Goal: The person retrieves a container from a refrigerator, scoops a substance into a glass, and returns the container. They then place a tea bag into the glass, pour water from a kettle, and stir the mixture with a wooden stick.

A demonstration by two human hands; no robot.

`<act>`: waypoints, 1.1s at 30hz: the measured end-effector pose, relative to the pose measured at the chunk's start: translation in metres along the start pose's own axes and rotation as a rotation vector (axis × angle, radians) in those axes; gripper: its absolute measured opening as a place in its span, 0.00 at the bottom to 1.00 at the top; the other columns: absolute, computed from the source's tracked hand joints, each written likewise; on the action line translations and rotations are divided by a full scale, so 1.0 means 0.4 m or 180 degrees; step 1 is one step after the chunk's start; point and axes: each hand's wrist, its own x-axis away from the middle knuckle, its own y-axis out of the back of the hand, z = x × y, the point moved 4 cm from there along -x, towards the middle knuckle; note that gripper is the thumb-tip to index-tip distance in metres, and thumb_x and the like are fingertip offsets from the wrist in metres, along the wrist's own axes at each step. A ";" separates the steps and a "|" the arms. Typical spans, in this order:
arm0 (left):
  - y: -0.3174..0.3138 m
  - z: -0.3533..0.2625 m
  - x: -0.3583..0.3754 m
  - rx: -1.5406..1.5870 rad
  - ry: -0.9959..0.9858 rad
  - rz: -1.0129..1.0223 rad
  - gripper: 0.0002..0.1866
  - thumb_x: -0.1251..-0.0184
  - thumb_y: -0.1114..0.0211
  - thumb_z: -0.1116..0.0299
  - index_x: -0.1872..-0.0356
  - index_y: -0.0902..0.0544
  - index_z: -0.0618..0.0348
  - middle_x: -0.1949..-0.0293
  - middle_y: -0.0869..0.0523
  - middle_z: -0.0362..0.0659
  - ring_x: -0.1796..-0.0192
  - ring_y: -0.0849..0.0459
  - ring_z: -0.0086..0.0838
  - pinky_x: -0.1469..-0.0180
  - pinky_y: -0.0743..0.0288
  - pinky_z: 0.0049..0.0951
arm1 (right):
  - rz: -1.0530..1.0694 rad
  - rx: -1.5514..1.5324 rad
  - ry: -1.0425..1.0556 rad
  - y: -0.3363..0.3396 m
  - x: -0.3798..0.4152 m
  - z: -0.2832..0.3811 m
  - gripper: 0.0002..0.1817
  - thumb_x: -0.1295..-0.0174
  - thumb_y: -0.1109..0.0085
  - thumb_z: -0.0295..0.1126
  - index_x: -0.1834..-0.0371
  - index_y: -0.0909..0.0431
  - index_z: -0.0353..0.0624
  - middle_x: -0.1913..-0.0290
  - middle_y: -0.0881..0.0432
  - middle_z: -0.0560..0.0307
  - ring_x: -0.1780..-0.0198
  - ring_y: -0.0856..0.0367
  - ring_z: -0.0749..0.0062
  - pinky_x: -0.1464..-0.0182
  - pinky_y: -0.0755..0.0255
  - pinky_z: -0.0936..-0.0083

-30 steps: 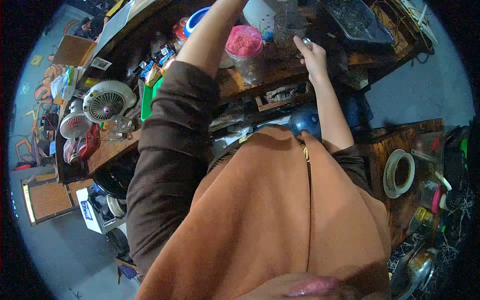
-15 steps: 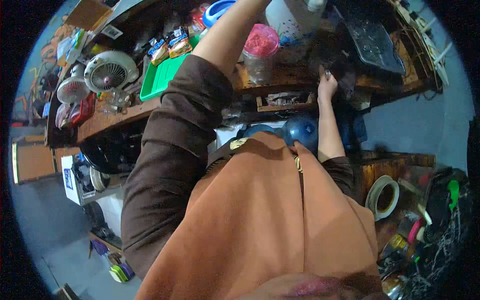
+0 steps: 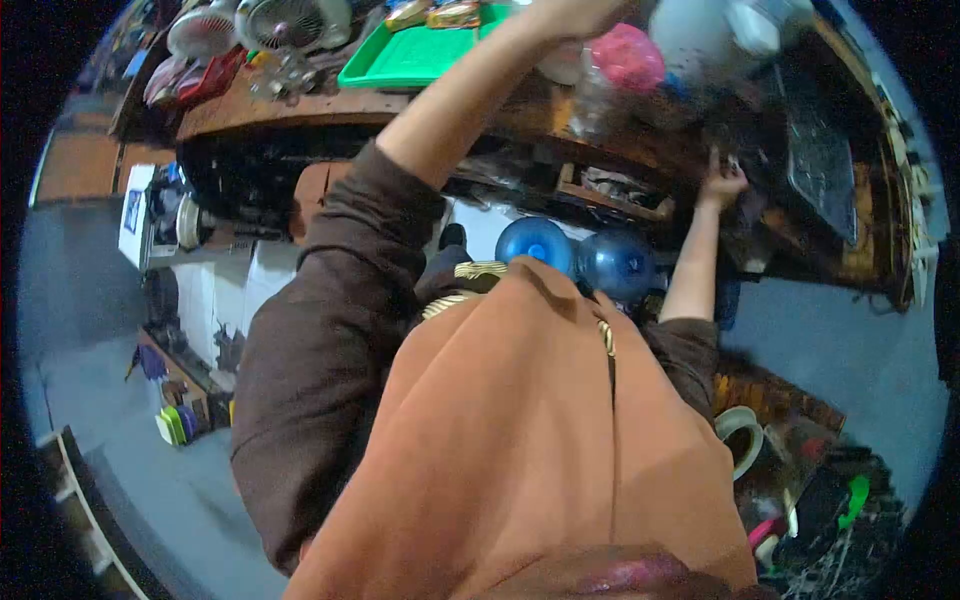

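Landmark: pink-topped clear container (image 3: 627,58), upright on the wooden counter (image 3: 350,103), near its front edge.

Left hand (image 3: 578,16): placed just beside the container, on its left; cut by the top edge of the view, so open or closed cannot be told. It is now partly shown, where only the forearm was seen before.

Right hand (image 3: 724,184): held to the right of and nearer the wearer than the container; fingers partly curled, one digit raised. A small shiny item (image 3: 735,165) is seen at the fingers; blur hides whether it is gripped.

White vessel (image 3: 693,30): stood just right of the container.

Dark shallow tray (image 3: 822,165): set farther right.

Green tray (image 3: 415,55): set left of the container, packets (image 3: 453,15) on it; now exposed more widely.

Blue jugs (image 3: 618,264): two, below the container's level, shown more fully than before.

Fans (image 3: 290,22): two, far left, shifted toward the top edge as the view is lowered.
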 end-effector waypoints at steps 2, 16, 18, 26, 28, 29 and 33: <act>0.122 -0.031 0.105 -0.0179 0.0193 -0.0168 0.34 0.31 0.47 0.58 0.30 0.48 0.62 0.28 0.53 0.56 0.27 0.54 0.44 0.29 0.60 0.40 | -0.0336 -0.0060 -0.0504 0.023 0.058 0.077 0.30 0.53 0.27 0.31 0.55 0.33 0.22 0.65 0.20 0.47 0.67 0.22 0.68 0.66 0.26 0.73; 0.934 0.280 0.831 -0.2332 0.2987 -0.2406 0.24 0.39 0.41 0.64 0.43 0.33 0.63 0.45 0.32 0.55 0.41 0.32 0.44 0.38 0.41 0.38 | 0.3788 -0.0576 0.0345 -0.967 0.809 0.763 0.13 0.43 0.41 0.32 0.57 0.23 0.40 0.57 0.25 0.48 0.67 0.21 0.67 0.59 0.27 0.75; 0.999 0.348 0.879 -0.2089 0.3205 -0.2429 0.25 0.39 0.40 0.64 0.43 0.33 0.63 0.44 0.32 0.56 0.41 0.32 0.44 0.39 0.40 0.38 | 0.3182 0.0085 0.0619 -1.166 0.876 0.673 0.16 0.42 0.41 0.37 0.54 0.24 0.42 0.51 0.26 0.44 0.66 0.20 0.60 0.55 0.28 0.70; 1.086 0.496 0.920 -0.1204 0.4006 -0.2079 0.19 0.33 0.44 0.59 0.52 0.29 0.66 0.57 0.22 0.47 0.54 0.24 0.30 0.49 0.32 0.30 | 0.3686 0.0176 -0.0420 -1.425 0.940 0.580 0.19 0.39 0.45 0.43 0.74 0.22 0.35 0.75 0.19 0.48 0.67 0.19 0.59 0.60 0.28 0.66; 1.077 0.525 0.944 -0.1136 0.3676 -0.2107 0.18 0.31 0.49 0.55 0.61 0.25 0.64 0.67 0.22 0.43 0.63 0.25 0.26 0.57 0.32 0.28 | 0.3693 0.0162 -0.0580 -1.390 0.932 0.617 0.18 0.38 0.45 0.42 0.73 0.22 0.36 0.74 0.19 0.48 0.67 0.20 0.62 0.61 0.28 0.67; 1.073 0.529 0.959 -0.1066 0.3507 -0.2488 0.19 0.31 0.50 0.55 0.64 0.25 0.63 0.69 0.23 0.40 0.65 0.26 0.26 0.58 0.32 0.29 | 0.3712 0.0109 -0.0716 -1.357 0.922 0.643 0.17 0.37 0.46 0.42 0.72 0.22 0.37 0.73 0.20 0.47 0.68 0.20 0.65 0.61 0.28 0.68; 1.093 0.386 0.909 -0.1063 0.3835 -0.2181 0.14 0.31 0.50 0.63 0.76 0.32 0.58 0.75 0.33 0.36 0.71 0.35 0.22 0.67 0.38 0.26 | 0.3946 -0.0658 -0.0991 -1.190 0.884 0.674 0.15 0.36 0.46 0.41 0.67 0.24 0.38 0.73 0.24 0.67 0.72 0.31 0.83 0.70 0.36 0.81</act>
